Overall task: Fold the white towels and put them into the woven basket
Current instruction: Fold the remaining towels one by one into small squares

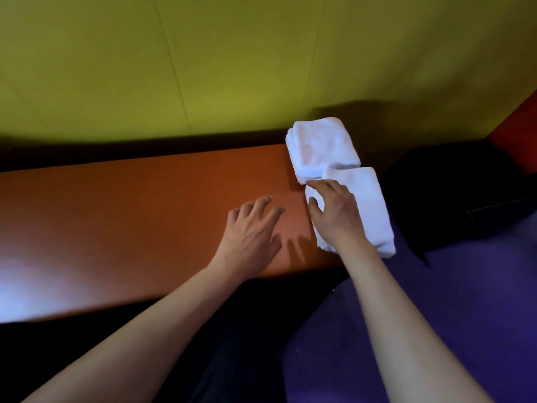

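- Fingers first: the right hand (334,210) has its fingers curled over the left edge of the nearer folded white towel (363,210), thumb tucked at the side, so it looks like a light grip on that edge rather than a flat press.
- The left hand (252,228) is spread out, fingers apart, just over or on the orange-brown tabletop (130,213), holding nothing. My guess is it's steadying, or about to help.
- The nearer towel sits at the table's right end, under the right palm and running out past the fingertips toward the far side. Its near corner seems to hang off the table's edge.
- A second folded white towel (322,146) lies right behind it, against the yellow-green wall (203,68), touching or slightly overlapped by the nearer one.
- Both look folded already and parked together, probably so they can go as a pair.
- No woven basket in view, so I can't say where they're headed.
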